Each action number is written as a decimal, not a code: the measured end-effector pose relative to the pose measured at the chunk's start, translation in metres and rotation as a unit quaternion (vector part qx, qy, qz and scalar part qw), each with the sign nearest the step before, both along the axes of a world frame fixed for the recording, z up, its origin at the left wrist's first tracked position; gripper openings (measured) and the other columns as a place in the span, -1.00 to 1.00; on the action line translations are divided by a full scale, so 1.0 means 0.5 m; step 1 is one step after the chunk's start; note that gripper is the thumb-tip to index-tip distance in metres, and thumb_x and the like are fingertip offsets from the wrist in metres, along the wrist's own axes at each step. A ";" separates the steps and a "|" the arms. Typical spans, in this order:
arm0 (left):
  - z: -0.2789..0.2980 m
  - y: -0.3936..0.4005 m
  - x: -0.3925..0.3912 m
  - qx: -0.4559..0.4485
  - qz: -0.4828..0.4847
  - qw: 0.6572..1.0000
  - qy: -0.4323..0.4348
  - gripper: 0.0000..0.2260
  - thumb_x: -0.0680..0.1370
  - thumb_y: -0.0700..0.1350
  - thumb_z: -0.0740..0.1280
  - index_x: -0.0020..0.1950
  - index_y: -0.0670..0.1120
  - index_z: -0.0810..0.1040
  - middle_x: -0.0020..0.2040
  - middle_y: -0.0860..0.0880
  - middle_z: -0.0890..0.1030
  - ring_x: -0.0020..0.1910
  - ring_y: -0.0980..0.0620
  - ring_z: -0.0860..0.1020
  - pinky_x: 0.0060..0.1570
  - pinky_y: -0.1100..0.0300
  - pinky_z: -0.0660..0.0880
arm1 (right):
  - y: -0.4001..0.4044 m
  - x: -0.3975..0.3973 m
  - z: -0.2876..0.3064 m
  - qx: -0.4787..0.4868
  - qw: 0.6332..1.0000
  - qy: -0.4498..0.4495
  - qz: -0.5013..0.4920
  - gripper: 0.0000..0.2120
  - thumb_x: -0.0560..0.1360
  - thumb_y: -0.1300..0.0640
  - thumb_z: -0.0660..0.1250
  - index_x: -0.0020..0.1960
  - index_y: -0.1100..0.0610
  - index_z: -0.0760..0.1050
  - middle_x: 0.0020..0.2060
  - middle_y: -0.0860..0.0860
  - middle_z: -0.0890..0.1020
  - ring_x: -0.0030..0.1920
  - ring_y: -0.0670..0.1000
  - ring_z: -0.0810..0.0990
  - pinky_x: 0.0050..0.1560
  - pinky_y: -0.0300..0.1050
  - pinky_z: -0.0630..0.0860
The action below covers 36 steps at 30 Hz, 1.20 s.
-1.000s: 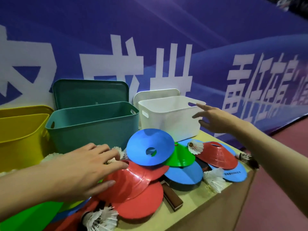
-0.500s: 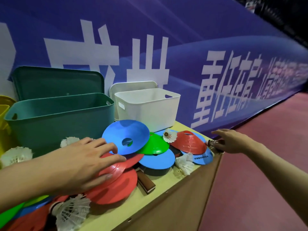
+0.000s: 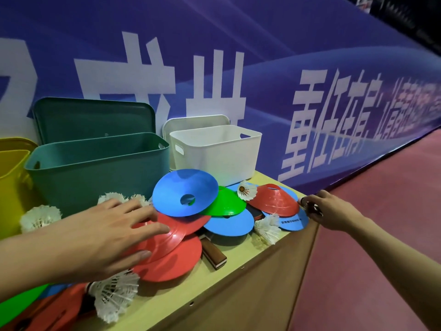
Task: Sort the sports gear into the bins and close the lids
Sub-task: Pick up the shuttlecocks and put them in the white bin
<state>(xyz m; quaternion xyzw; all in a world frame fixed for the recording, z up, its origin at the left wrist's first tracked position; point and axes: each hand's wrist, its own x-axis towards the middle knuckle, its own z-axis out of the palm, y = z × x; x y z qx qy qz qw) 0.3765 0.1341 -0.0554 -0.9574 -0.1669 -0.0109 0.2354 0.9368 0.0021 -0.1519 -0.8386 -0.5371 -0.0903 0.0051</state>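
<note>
Still early sorting, bins empty. Left hand [image 3: 105, 237] flat on red disc cone [image 3: 164, 232]; right hand [image 3: 330, 210] pinching dark-feathered shuttlecock [image 3: 310, 207] at tabletop [image 3: 241, 265] edge. Next probably: lift into white bin [image 3: 217, 154].

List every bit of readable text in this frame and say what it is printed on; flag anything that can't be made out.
"SONIC", after a few small characters too small to read: dark print on the blue disc at the table's right end, beside the right hand.
Large white characters on the blue banner behind the bins: cut off and slanted, not reliably readable.
No labels show on the white bin or the green bin.
</note>
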 end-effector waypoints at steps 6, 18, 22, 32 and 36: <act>-0.010 0.003 0.003 0.006 0.000 1.000 0.003 -0.59 0.64 0.33 0.06 0.44 0.27 0.38 0.24 0.13 0.50 0.07 0.09 0.52 -0.05 0.09 0.60 | -0.009 -0.022 -0.007 0.066 0.997 -0.020 0.018 -0.60 0.56 -0.17 0.40 0.35 -0.07 0.53 0.09 -0.06 0.51 -0.11 -0.06 0.47 -0.39 -0.29 0.26; -0.004 0.013 0.003 0.010 -0.004 1.000 -0.008 -0.59 0.65 0.33 0.05 0.44 0.28 0.39 0.24 0.15 0.50 0.08 0.10 0.52 -0.04 0.10 0.60 | 0.046 -0.091 0.107 0.241 0.964 -0.044 0.102 -0.67 0.54 -0.03 0.44 0.29 -0.09 0.56 0.12 -0.05 0.52 -0.05 0.05 0.60 -0.30 -0.13 0.54; 0.003 0.018 -0.001 0.013 -0.003 1.000 -0.007 -0.59 0.64 0.32 0.06 0.44 0.27 0.39 0.26 0.15 0.50 0.10 0.10 0.52 -0.01 0.10 0.60 | 0.126 -0.154 0.150 0.265 0.950 -0.033 0.164 -0.66 0.55 -0.01 0.42 0.32 -0.04 0.54 0.16 -0.02 0.53 -0.02 0.04 0.58 -0.30 -0.12 0.51; 0.064 0.042 -0.050 0.042 0.024 0.999 -0.017 -0.61 0.64 0.29 0.09 0.45 0.26 0.35 0.23 0.10 0.51 0.06 0.04 0.56 -0.06 0.04 0.59 | 0.437 -0.238 0.352 0.309 0.935 0.040 0.172 -0.59 0.57 0.00 0.38 0.39 0.01 0.44 0.25 0.13 0.47 0.17 0.27 0.53 0.00 0.16 0.58; 0.073 0.050 -0.067 0.045 0.037 0.998 -0.016 -0.63 0.65 0.27 0.09 0.43 0.24 0.38 0.23 0.09 0.51 0.06 0.04 0.55 -0.09 0.04 0.59 | 0.492 -0.243 0.343 0.146 0.980 0.072 0.114 -0.28 0.56 -0.20 0.38 0.59 0.02 0.21 0.46 0.22 0.29 0.37 0.37 0.33 0.37 0.31 0.38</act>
